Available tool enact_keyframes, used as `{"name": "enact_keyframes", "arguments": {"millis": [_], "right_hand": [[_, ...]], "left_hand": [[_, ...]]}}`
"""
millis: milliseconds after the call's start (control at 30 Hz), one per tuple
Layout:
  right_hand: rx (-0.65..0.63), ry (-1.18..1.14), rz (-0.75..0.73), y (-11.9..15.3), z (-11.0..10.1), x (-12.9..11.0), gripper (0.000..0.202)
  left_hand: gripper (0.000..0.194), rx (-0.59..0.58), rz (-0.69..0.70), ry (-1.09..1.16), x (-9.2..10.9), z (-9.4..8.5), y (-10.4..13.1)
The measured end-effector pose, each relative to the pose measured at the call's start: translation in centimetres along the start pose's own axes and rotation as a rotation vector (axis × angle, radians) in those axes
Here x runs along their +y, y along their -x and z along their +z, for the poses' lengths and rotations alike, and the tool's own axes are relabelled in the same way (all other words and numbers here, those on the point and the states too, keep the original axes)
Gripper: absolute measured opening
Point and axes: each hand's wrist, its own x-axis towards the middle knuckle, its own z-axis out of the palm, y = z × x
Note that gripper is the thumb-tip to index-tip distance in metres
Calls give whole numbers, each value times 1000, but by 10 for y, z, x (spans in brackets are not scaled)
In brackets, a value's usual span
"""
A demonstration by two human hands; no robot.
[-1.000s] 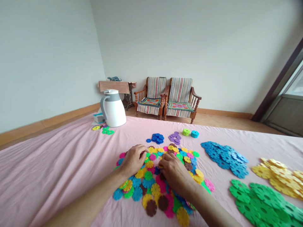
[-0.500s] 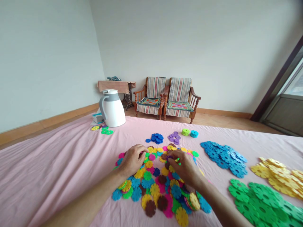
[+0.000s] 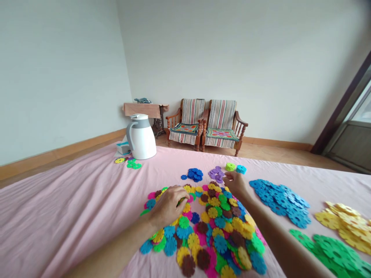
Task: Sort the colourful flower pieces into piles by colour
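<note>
A spread of mixed-colour plastic snowflake discs lies on the pink cloth in front of me. My left hand is over its left side, fingers curled in; some green shows beneath them, but I cannot tell whether it is held. My right hand reaches beyond the spread, with closed fingertips at the right edge of a small pile of purple discs. Whatever its fingers pinch blends with that pile. Left of the purple ones sit dark blue discs.
Larger blue discs, yellow discs and green discs lie in heaps at right. Lime and light blue stacks stand behind. A white jug stands at back left, near several loose green discs.
My right hand has gone from the mixed discs, where purple showed at its fingers, forward and right to the purple pile. My left hand stays over the spread. The view has shifted slightly.
</note>
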Motion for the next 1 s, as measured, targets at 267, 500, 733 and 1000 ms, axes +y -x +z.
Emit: {"name": "enact_keyframes", "arguments": {"millis": [267, 500, 733, 1000], "right_hand": [[-281, 5, -321, 57, 31, -41, 13], [-354, 101, -392, 69, 36, -53, 19], [-369, -7, -379, 64, 36, -49, 12], [-223, -134, -176, 11, 38, -28, 7]], "left_hand": [[21, 10, 13, 29, -3, 1, -1], [20, 28, 14, 39, -3, 2, 0], [18, 353, -146, 149, -33, -11, -6], [32, 576, -588, 601, -83, -16, -10]]}}
